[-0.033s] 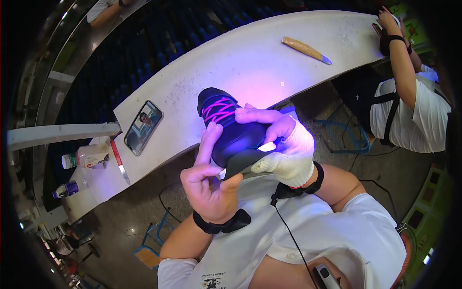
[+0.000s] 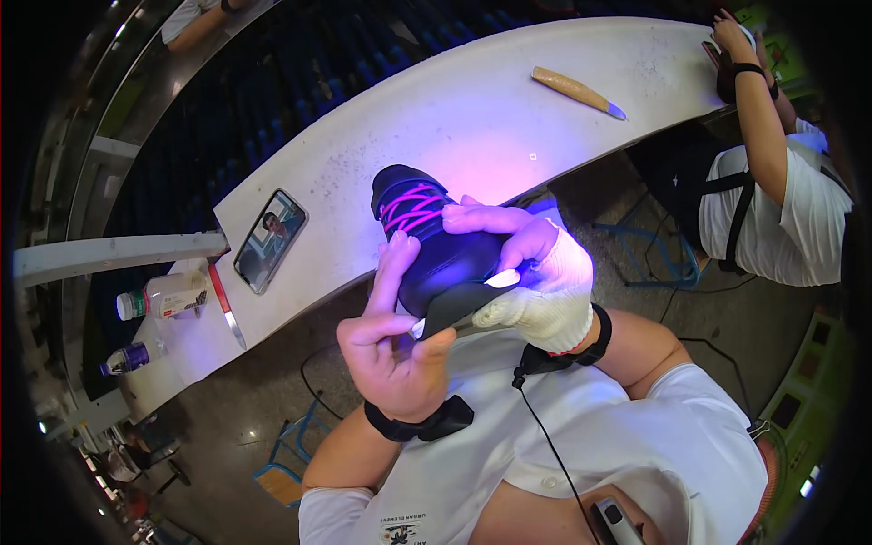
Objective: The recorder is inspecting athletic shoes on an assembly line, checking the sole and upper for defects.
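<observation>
Between my two hands is a dark shoe (image 2: pixel 451 271) with bright pink laces, its toe end toward me. My left hand (image 2: pixel 392 359) is closed on the shoe's left side, its fingers along the upper and its thumb near a dark, curved piece (image 2: pixel 459 307) at the toe. That piece stands out from the upper and looks like the sole's front end. My right hand (image 2: pixel 536 277), in a white knit glove that leaves some fingers bare, grips the toe's right side, with fingers lying over the upper near the laces. Small white bits show by both hands at the piece's edges; I cannot tell what they are.
The shoe is above the near edge of a curved white table (image 2: pixel 363 118). On it lie a wooden-handled knife (image 2: pixel 579 92) and a phone (image 2: pixel 271 241). Bottles (image 2: pixel 163 298) and a blade (image 2: pixel 227 309) are at the left. Another person (image 2: pixel 772 182) works at the right.
</observation>
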### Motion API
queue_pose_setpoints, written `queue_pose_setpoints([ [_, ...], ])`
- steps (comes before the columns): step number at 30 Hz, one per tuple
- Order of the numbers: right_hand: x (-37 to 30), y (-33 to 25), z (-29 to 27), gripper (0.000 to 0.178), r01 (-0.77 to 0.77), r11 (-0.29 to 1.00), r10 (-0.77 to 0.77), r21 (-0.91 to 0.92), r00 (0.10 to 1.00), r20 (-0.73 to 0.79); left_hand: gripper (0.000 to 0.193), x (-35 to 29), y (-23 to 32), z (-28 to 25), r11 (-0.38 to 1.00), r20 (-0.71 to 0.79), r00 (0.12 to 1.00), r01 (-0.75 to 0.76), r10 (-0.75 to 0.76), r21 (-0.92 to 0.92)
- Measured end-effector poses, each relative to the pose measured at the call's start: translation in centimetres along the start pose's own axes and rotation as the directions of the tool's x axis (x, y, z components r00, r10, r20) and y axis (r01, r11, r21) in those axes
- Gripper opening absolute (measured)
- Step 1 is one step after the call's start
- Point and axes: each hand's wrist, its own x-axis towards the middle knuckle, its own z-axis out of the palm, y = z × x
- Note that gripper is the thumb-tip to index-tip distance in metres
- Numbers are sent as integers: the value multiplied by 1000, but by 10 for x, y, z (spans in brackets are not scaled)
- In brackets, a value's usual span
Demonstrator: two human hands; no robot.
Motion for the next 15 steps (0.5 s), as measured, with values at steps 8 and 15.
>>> queue_pose_setpoints([
  [8, 13, -8, -3, 44, 120, 983, -113, -141, 992, 62, 64, 39, 26, -15, 997, 99, 992, 70, -73, 35],
  [15, 21, -11, -5, 46, 44, 917, 50, -397, 973, 223, 45, 57, 18, -33, 944, 323, 939, -209, 121, 256],
])
